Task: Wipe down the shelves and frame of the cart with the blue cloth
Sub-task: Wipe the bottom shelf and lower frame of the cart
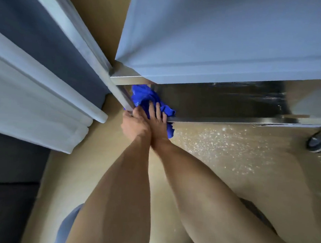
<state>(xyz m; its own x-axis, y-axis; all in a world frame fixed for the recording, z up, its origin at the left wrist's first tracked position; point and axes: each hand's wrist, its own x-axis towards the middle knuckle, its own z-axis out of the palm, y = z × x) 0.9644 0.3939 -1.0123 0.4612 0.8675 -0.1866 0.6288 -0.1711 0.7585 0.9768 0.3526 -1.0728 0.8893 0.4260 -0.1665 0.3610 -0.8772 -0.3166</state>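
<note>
Head view: both hands (146, 120) on unlabelled blue cloth (148, 97), lower cart shelf (222, 104).

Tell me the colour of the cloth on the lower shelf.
Bright blue cloth, bunched under the right hand; shown in the head view.

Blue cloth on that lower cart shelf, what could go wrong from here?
The blue cloth hangs over the lower shelf edge, so it may slip from under the right hand. The left hand grips the metal frame post; pushing hard might roll the cart on its caster.
</note>
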